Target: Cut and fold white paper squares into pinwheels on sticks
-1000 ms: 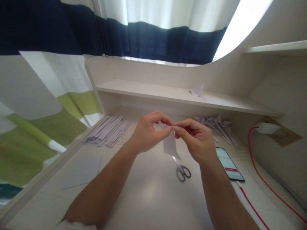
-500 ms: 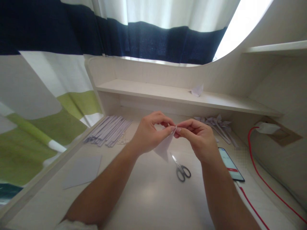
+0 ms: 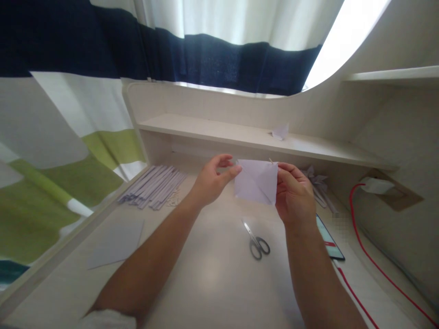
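Above the middle of the tabletop (image 3: 212, 274), both hands held a small square of pale paper (image 3: 256, 182) up in the air, well clear of the surface. The left hand (image 3: 211, 183) pinched its upper left corner between thumb and forefinger, a closed grip on the paper; the right hand (image 3: 295, 196) clamped the right edge, fingers behind and thumb in front, also closed on it. A diagonal crease ran across the sheet.

From where I stood the risks looked small but real. With only a corner caught on the left, a slight tug from the right could have slipped the paper out or torn it at the crease. Pulling the two hands apart unevenly would likely have skewed whatever fold was set in it.

Just below the sheet lay the scissors (image 3: 258, 241), blades toward the far edge; a dropped sheet could have landed on them. Near the right edge a phone (image 3: 329, 241) sat beside a red cable (image 3: 363, 256), close to the right forearm, and a careless elbow might have nudged either. Paper strips (image 3: 156, 186) lay toward the far left corner, a flat grey sheet (image 3: 116, 244) by the left edge.
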The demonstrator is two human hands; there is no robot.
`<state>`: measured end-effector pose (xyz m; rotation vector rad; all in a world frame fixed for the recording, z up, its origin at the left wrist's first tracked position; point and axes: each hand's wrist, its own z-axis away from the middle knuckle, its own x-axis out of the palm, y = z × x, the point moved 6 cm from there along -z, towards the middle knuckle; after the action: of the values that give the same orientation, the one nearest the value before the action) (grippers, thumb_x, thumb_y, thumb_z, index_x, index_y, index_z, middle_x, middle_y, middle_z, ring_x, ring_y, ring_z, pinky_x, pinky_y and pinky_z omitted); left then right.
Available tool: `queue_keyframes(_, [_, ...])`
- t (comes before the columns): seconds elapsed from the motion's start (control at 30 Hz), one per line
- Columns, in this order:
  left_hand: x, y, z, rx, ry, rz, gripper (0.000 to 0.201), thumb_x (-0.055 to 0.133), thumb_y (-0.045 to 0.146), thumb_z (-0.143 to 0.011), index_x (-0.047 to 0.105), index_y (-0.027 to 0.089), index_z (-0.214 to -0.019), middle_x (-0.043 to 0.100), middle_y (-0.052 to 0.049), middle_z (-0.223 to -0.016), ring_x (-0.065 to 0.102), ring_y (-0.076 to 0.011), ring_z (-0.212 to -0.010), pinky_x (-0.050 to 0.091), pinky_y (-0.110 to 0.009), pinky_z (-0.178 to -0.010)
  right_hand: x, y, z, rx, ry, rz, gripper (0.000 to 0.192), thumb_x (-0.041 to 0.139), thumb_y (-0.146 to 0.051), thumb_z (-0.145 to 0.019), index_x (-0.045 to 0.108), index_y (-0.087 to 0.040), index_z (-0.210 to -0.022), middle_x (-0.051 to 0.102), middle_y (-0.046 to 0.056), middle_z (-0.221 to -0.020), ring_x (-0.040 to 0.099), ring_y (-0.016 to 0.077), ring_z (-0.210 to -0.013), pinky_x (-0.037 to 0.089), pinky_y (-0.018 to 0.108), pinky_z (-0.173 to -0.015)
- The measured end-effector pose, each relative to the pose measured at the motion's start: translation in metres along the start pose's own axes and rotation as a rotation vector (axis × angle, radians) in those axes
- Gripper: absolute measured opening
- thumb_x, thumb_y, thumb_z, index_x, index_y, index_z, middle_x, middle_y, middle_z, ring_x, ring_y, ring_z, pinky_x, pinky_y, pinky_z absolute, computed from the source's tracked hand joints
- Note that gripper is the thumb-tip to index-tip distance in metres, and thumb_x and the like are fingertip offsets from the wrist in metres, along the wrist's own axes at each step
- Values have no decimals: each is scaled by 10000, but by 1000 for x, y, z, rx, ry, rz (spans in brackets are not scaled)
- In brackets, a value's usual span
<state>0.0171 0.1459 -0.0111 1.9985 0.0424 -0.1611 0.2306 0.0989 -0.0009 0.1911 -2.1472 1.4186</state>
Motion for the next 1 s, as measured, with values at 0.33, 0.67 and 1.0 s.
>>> queue_keyframes(0.33, [33,-22,10,-257,-422,259,335,846,465,-771,731,169,-880,774,-71,-886,710,-173,-847,537,-276,-737,-10,-6,-8,-81,88,-120,123,835,-120,-720,764,-177,-803,796,13,-744,747,114,-656,609,190,-617])
queue_keyframes(0.67, [15,-13,4,-160,-94,376,291,858,403,-725,727,187,-870,726,-1,-804,680,-137,-719,591,-239,-623,-3,-1,-4,-54,-2,-117,126,816,-109,-730,760,-182,-815,807,15,-790,756,127,-694,627,222,-640])
queue_keyframes(1.0, [4,-1,4,-78,-3,265,312,746,472,-840,677,219,-1009,747,-10,-824,698,-157,-688,583,-233,-511,6,-3,3,-7,-122,-56,126,831,-159,-759,737,-213,-823,813,19,-855,780,180,-787,662,340,-725])
